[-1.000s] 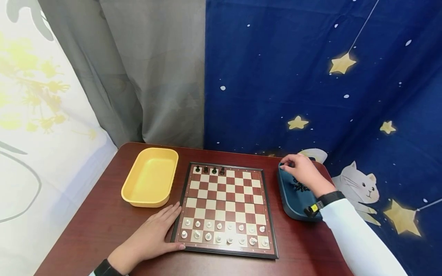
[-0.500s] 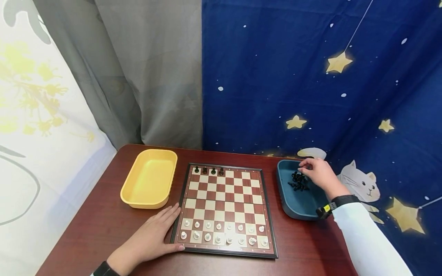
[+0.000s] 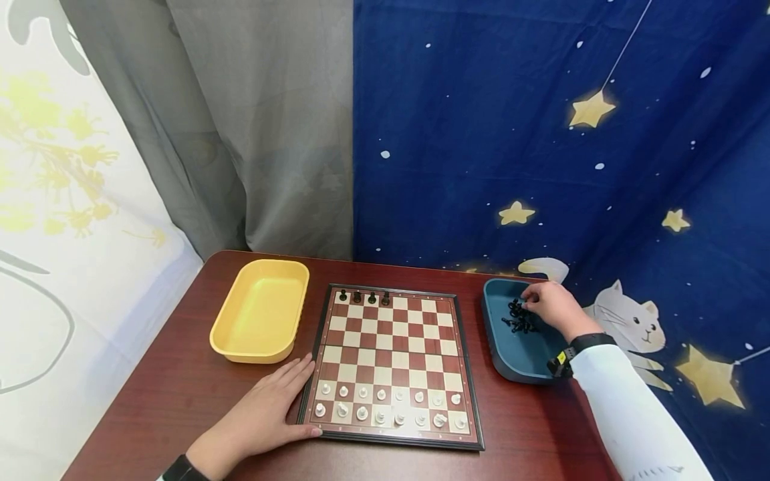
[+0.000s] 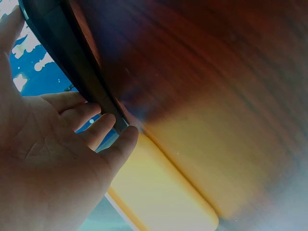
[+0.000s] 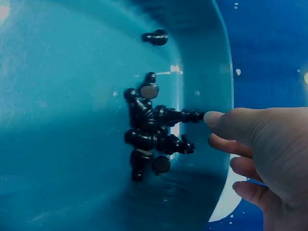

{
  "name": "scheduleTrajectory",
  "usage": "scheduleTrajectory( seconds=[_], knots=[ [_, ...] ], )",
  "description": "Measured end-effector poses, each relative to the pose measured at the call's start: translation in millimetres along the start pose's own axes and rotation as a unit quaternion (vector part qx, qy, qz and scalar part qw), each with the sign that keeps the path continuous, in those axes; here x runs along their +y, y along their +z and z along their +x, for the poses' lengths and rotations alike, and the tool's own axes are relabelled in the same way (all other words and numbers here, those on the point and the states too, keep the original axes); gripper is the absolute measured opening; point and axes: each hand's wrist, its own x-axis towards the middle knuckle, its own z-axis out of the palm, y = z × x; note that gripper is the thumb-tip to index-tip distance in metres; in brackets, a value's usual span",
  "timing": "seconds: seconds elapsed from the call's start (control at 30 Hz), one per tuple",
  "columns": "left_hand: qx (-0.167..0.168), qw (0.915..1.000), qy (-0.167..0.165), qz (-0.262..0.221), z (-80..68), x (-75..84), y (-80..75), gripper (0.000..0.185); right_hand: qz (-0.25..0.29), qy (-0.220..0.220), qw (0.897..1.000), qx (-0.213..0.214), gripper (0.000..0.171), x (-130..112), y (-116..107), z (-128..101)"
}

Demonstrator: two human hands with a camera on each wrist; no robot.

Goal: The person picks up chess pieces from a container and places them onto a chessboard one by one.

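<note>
My left hand (image 3: 265, 409) rests along the left edge of the chessboard (image 3: 392, 359), fingers extended and thumb at its near corner. In the left wrist view the fingers (image 4: 96, 132) touch the board's dark side (image 4: 72, 53). My right hand (image 3: 556, 307) reaches into the blue bin (image 3: 511, 366) on the right. Between thumb and finger it pinches the tip of a tall black chess piece (image 5: 175, 115), slanting above a heap of black pieces (image 5: 144, 139). Its exact kind is unclear. White pieces (image 3: 362, 413) fill the board's two near rows; several black pieces (image 3: 371, 298) stand at the far left.
A yellow bin (image 3: 263, 314) stands left of the board on the dark red table (image 3: 174, 374). One black piece (image 5: 155, 37) lies apart inside the blue bin. Grey (image 3: 295, 133) and blue curtains (image 3: 445, 167) hang behind the table.
My right hand moved from the blue bin's far left rim to the right, over the heap, then lowered slightly and took hold of a black chess piece. The left hand stayed put.
</note>
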Motion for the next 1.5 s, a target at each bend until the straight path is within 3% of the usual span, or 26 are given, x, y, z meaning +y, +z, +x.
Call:
scheduleTrajectory(
  seconds=[0.33,0.87,1.2,1.5],
  knots=[
    [-0.005,1.0,-0.002,-0.004,-0.2,-0.2,-0.9,0.116,-0.038,-0.009,0.999,-0.006,0.004,4,9,7],
    [-0.007,1.0,-0.002,-0.007,0.5,-1.0,-3.3,0.115,-0.015,-0.007,1.0,0.012,0.007,-6,0,3],
    [-0.007,0.9999,-0.005,-0.012,0.6,0.0,-6.1,0.115,0.004,-0.023,1.0,0.014,0.009,-49,-27,8],
    [-0.008,0.9999,-0.002,-0.011,0.5,-0.8,-5.6,0.114,0.007,-0.048,0.999,0.0,0.01,-99,-26,25]
  ],
)
